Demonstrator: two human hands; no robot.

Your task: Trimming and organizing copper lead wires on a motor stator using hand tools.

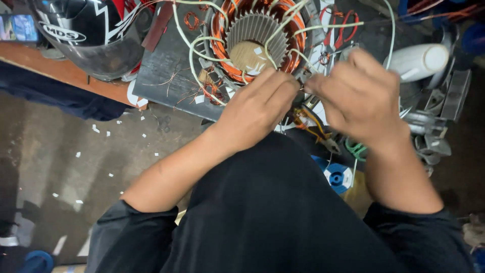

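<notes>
Seen from above, we look down on two bare hands meeting over a motor stator [257, 40] that rests on a dark surface [161, 71] at the far side of the scene. The left hand [257, 108] and the right hand [361, 96] come together just near of the stator's rim, their fingertips almost touching. Each grip is narrow, pinched shut on what we take to be a thin wire lead [302, 86] running between them; the lead itself is too fine to make out clearly.

The stator's copper windings [220, 45] ring a ribbed steel core, and pale sleeved leads [192, 55] loop up and out of it toward the left and the far edge. The pinched lead lies roughly left to right between the two grips, with the stator just beyond the fingertips on the far side. The left hand sits nearer the stator, its knuckles just beside the rim; the right hand is set slightly farther right.

Around the work we see a black helmet [91, 38] at the far left, red-handled scissors [341, 25] beyond the right hand, a white cylinder [419, 60] at the far right, and pliers with yellow-and-black grips [316, 126] lying beneath the hands. A blue spool [337, 177] rests near the person's lap, and white paper scraps [101, 131] dot the floor at left.
</notes>
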